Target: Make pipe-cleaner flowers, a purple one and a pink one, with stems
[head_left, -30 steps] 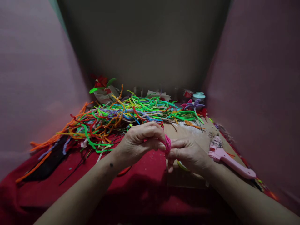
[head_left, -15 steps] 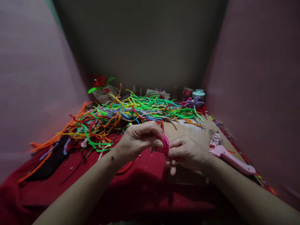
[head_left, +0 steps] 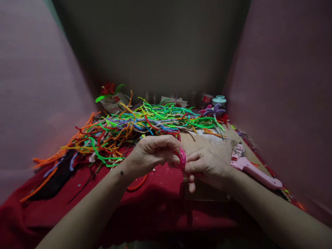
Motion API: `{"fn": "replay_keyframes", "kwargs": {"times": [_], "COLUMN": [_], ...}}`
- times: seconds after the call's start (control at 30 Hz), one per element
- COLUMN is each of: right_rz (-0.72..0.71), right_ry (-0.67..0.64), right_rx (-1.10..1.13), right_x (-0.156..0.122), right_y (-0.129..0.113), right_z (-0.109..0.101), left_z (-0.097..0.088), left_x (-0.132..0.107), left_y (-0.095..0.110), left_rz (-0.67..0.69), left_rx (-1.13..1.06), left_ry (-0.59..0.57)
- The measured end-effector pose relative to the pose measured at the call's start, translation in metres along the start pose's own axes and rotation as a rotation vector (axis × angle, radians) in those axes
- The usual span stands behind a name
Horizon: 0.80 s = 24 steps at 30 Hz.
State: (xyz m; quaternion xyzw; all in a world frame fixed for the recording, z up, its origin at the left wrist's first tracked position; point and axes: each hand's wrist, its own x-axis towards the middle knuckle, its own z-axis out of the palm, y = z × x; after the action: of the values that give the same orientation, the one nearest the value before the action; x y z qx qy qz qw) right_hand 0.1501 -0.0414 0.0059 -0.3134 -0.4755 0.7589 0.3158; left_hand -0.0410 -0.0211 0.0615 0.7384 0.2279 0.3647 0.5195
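In the head view, a heap of fuzzy stems (head_left: 124,126) lies at left; the left hand (head_left: 158,150), fingers curled nearly closed, pinches a pink piece (head_left: 183,158) held between both hands, its long axis near upright, top leaning slightly left; the right hand (head_left: 203,167) pinches its right edge, thumb against forefinger; a pink glue gun (head_left: 255,173) lies beyond.

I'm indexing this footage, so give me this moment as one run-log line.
left hand: pinches pink piece; right hand: pinches same piece; pink glue gun: right of right hand; fuzzy stems: heaped beyond hands
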Motion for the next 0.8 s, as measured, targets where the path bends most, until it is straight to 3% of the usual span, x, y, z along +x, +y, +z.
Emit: {"fn": "replay_keyframes", "kwargs": {"times": [0.33, 0.6, 0.8], "right_rz": [-0.067, -0.076, -0.066], "right_ry": [0.043, 0.051, 0.034], "right_rx": [-0.120, -0.090, -0.057], "right_x": [-0.003, -0.002, 0.002], "right_y": [-0.002, 0.002, 0.003], "right_z": [0.001, -0.001, -0.005], "left_z": [0.005, 0.004, 0.008], "left_x": [-0.002, 0.000, 0.007], "left_y": [-0.004, 0.003, 0.007], "left_rz": [-0.042, -0.072, -0.196], "left_rx": [-0.074, 0.044, 0.000], "left_ry": [0.116, 0.064, 0.045]}}
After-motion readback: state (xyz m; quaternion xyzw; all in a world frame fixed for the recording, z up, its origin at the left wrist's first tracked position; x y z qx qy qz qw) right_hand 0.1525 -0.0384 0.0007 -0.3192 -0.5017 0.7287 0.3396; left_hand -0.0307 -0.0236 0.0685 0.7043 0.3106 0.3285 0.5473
